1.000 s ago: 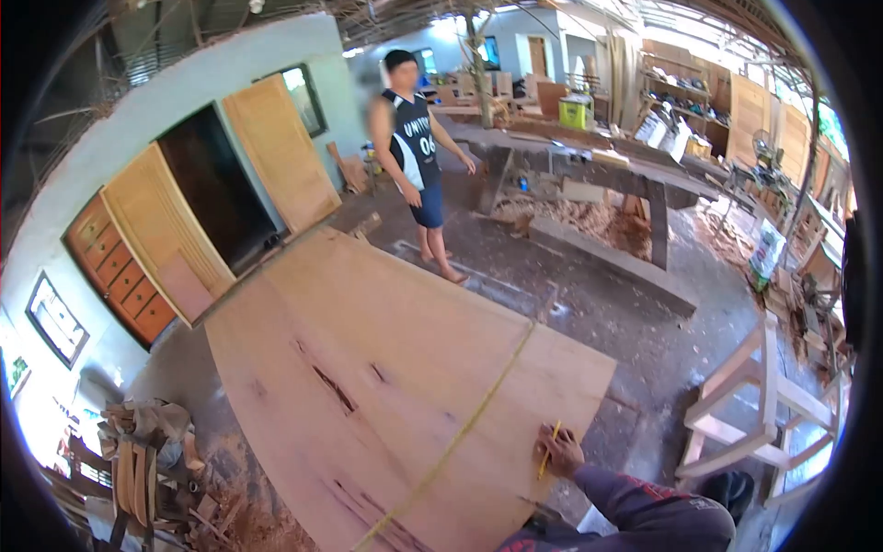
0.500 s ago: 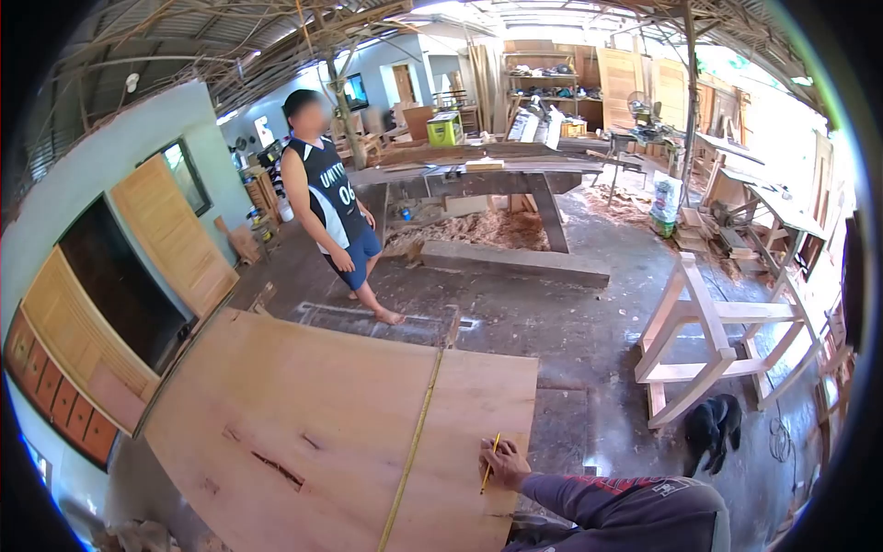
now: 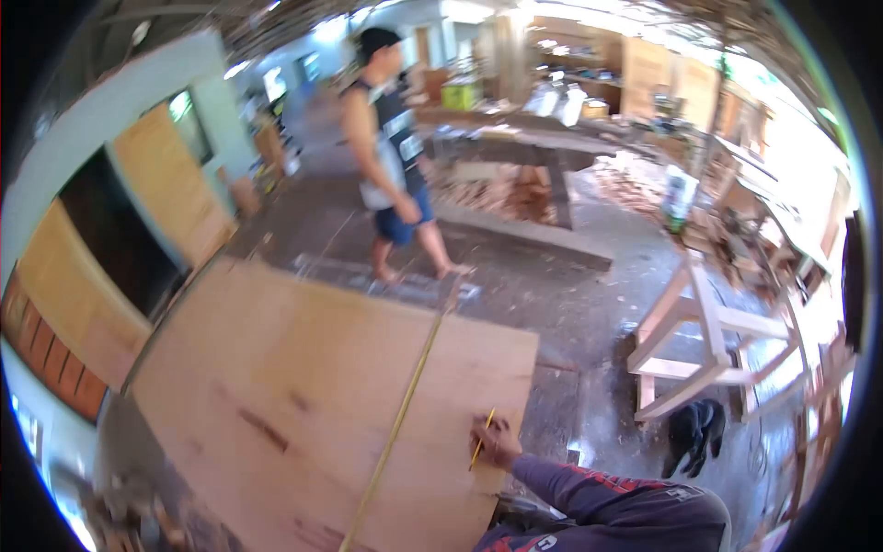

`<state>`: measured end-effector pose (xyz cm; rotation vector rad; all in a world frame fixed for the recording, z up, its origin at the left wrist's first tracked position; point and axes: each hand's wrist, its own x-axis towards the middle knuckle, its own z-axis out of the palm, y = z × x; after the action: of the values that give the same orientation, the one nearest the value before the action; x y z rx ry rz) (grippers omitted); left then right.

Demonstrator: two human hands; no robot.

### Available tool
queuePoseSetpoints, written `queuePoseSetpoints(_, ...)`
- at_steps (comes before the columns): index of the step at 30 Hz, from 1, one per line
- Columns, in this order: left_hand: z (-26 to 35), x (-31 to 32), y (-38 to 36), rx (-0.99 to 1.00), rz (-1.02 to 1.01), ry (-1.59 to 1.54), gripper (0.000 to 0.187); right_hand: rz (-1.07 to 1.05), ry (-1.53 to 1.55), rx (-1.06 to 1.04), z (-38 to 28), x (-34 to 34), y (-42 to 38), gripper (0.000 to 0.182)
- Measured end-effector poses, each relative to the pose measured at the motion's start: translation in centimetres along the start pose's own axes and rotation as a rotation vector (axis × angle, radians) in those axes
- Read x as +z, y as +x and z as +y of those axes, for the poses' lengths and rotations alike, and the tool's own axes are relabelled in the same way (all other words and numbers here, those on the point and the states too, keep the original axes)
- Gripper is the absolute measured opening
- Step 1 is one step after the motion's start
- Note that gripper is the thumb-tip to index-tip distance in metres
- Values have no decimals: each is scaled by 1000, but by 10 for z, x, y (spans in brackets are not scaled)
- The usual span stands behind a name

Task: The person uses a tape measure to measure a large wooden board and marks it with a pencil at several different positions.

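Note:
My right hand point(image 3: 498, 444) rests at the right part of a large plywood sheet point(image 3: 303, 359), its fingers closed around a yellow pencil point(image 3: 482, 440). The pencil slants over the sheet, its lower end close to the wood. To the left of the hand, a yellow tape measure point(image 3: 402, 411) stretches across the sheet from its far edge down toward the bottom of the view. Dark knots and a split point(image 3: 264, 431) mark the sheet's surface. A purple sleeve covers my right arm. My left hand is out of view.
Past the sheet's far edge a person point(image 3: 391, 156) walks barefoot. A wooden frame stand point(image 3: 708, 340) is on the floor at right, with a black dog point(image 3: 694, 434) beside it. Wooden door panels point(image 3: 170, 184) lean along the left wall. Behind is a low workbench point(image 3: 515, 235) with wood shavings.
The person beyond the sheet has stepped to the right. My view has shifted slightly and blurred; my right hand keeps the pencil near the same place on the sheet.

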<state>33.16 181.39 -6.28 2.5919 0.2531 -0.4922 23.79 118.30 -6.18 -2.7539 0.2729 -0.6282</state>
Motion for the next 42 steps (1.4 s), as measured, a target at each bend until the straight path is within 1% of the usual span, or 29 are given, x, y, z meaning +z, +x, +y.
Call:
queuePoseSetpoints(1, -27, 3, -12, 0, -7, -13, 22, 13, 839, 362, 2, 1, -2, 13)
queuePoseSetpoints(2, -61, 8, -25, 6, -14, -25, 22, -49, 1646, 810, 1, 1, 4, 12)
queuePoseSetpoints(4, -125, 27, -52, 16, -41, -39, 23, 75, 1614, 944, -9, 3, 8, 16)
queuePoseSetpoints(5, -151, 38, -63, 19, -53, -51, 23, 91, 1436, 855, -11, 6, 11, 14)
queuePoseSetpoints(6, -174, 48, -70, 19, -59, -67, 23, 23, 1063, 550, -3, 15, 5, 16)
queuePoseSetpoints(7, -193, 55, -79, 11, -53, -89, 23, 63, 668, 290, 7, 27, -1, 18)
queuePoseSetpoints(8, -206, 61, -86, 7, -52, -118, 24, 137, 20, -132, -1, 14, 3, 20)
queuePoseSetpoints(9, -172, 45, -100, -8, -23, -124, 23, 85, 37, -122, -9, 13, 6, 22)
queuePoseSetpoints(11, -73, -3, -133, -36, 35, -136, 26, -16, 77, -72, -14, 11, 7, 23)
queuePoseSetpoints(14, -122, 23, -114, -156, -100, -272, 24, -17, 67, -84, -15, 10, 1, 24)
queuePoseSetpoints(15, -104, 9, -121, -131, -96, -246, 23, -13, 68, -87, -16, 12, 0, 24)
queuePoseSetpoints(18, -102, 2, -120, -135, -151, -236, 18, -43, 91, -75, -7, 19, -2, 26)
queuePoseSetpoints(21, -86, -8, -121, -207, -200, -282, 15, -17, 74, -109, -20, 11, 1, 27)
queuePoseSetpoints(23, -78, -14, -124, -201, -249, -295, 15, -26, 76, -88, -18, 12, 0, 27)
queuePoseSetpoints(24, -77, -16, -125, -196, -273, -299, 15, -28, 77, -75, -18, 13, -1, 28)
queuePoseSetpoints(27, -96, -7, -114, -80, -307, -75, 17, -6, 87, -95, -20, 13, 0, 26)
queuePoseSetpoints(30, -108, 1, -108, -91, -328, -101, 20, -11, 59, -105, -17, 14, -1, 23)
queuePoseSetpoints(33, -120, 14, -100, -80, -238, -73, 22, -32, 56, -81, -12, 17, -3, 23)
queuePoseSetpoints(36, -117, 12, -101, -141, -224, -105, 25, -30, 80, -82, -7, 21, -4, 25)
queuePoseSetpoints(39, -108, 2, -102, -115, -286, -18, 25, -76, 45, -70, -2, 22, -4, 26)
queuePoseSetpoints(42, -103, -5, -102, 102, -283, 244, 20, -106, 67, -23, -4, 21, -5, 26)
